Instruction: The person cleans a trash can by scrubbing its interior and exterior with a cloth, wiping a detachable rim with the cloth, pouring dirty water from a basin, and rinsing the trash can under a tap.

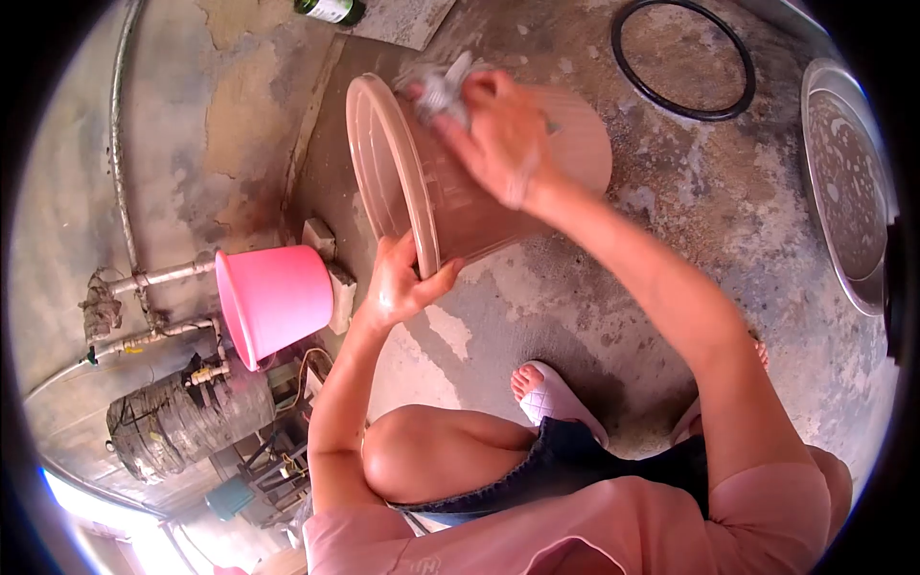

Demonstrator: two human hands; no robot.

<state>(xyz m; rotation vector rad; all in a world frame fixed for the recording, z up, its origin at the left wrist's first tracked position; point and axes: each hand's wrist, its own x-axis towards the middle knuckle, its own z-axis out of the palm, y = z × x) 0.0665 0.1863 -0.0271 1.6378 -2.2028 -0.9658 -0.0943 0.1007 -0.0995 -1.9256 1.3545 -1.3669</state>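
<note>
A brownish-pink plastic bucket (580, 139) is tipped on its side over the concrete floor, its mouth facing left. My left hand (407, 278) grips the lower part of its rim, thumb and fingers closed around the edge. Against the upper side of the wall, near the rim, my right hand (503, 139) presses a crumpled grey-white rag (443, 94). Motion blurs the rag and the fingers around it. The bucket's inside shows only in part through the mouth.
A pink bucket (283, 297) stands by the wall at left, near pipes (177, 273) and a wrapped tank (192, 417). A black ring (625, 72) lies on the floor at upper right. At far right sits a metal basin (843, 182) of cloudy water. A green bottle (331, 10) is at the top.
</note>
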